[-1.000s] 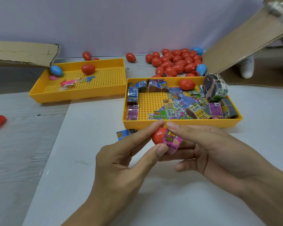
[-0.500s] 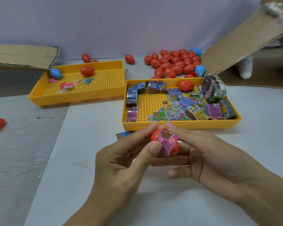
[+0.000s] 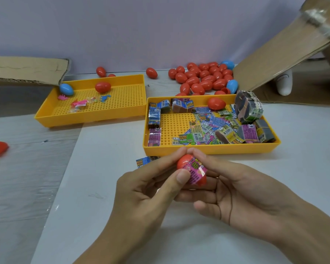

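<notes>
Both hands hold one red plastic egg [image 3: 184, 162] with a pink printed label [image 3: 195, 171] wrapped over it, just in front of the near yellow tray. My left hand [image 3: 147, 191] pinches the egg between thumb and forefinger, the thumb pressing on the label. My right hand [image 3: 234, 189] cups the egg from below and the right, its forefinger on top. The near yellow tray [image 3: 208, 149] holds several loose printed labels, banded label bundles and one red egg [image 3: 216, 103].
A second yellow tray [image 3: 46, 119] at back left holds a blue egg [image 3: 66, 89], a red egg [image 3: 103, 87] and small toy figures. A pile of red and blue eggs [image 3: 204, 79] lies behind the trays. Cardboard flaps [image 3: 274, 61] stand at both sides. A blue label [image 3: 144, 161] lies on the table.
The egg has been turned in my fingers so the pink label now lies across its front. Both hands stayed in the same spot.
</notes>
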{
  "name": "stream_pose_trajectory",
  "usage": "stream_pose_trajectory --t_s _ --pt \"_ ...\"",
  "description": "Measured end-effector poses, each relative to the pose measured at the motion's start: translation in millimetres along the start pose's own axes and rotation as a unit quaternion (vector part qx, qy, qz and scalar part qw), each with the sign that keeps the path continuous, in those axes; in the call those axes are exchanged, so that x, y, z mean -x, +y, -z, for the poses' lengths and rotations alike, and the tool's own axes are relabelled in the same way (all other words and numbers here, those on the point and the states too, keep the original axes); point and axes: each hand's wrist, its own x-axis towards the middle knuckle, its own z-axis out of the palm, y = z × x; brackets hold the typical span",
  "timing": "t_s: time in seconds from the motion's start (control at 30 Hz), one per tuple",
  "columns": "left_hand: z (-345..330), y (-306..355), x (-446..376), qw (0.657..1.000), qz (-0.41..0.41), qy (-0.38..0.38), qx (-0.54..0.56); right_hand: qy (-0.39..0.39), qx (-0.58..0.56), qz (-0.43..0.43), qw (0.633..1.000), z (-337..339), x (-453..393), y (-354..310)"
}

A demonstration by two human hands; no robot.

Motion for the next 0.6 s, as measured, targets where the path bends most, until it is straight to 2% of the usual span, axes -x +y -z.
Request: stream_pose_trajectory --t_s 0.1,0.27,0.37,0.47,0.53,0.57,0.6 --pt "0.1 -1.0 -0.5 1.000 0.001 -0.005 -0.006 0.002 0.005 0.006 1.000 0.6 -0.4 0.4" --pt "-2.3 2.6 -1.8 0.999 -0.002 0.018 0.028 0.033 0.075 0.045 0.996 -1.0 1.4 2.3" --pt "-1.0 2.6 -4.5 0.998 -0.010 0.039 0.039 0.057 0.160 0.132 0.976 -0.8 3.1 1.3" --pt "1.3 -0.2 -3.7 0.998 -0.007 0.035 0.047 0.091 0.225 0.237 0.941 0.6 2.9 4.3" --pt "-0.8 -0.4 -5.7 0.998 0.000 0.040 0.041 0.131 0.277 0.314 0.899 -0.3 2.2 4.6" --pt "-2.8 -1.3 -6.6 0.998 0.010 0.046 0.041 0.175 0.336 0.373 0.847 0.5 2.1 2.8" --pt "-2.3 -5.5 -5.9 0.997 0.019 0.055 0.041 0.217 0.418 0.440 0.765 4.6 3.3 -0.7"
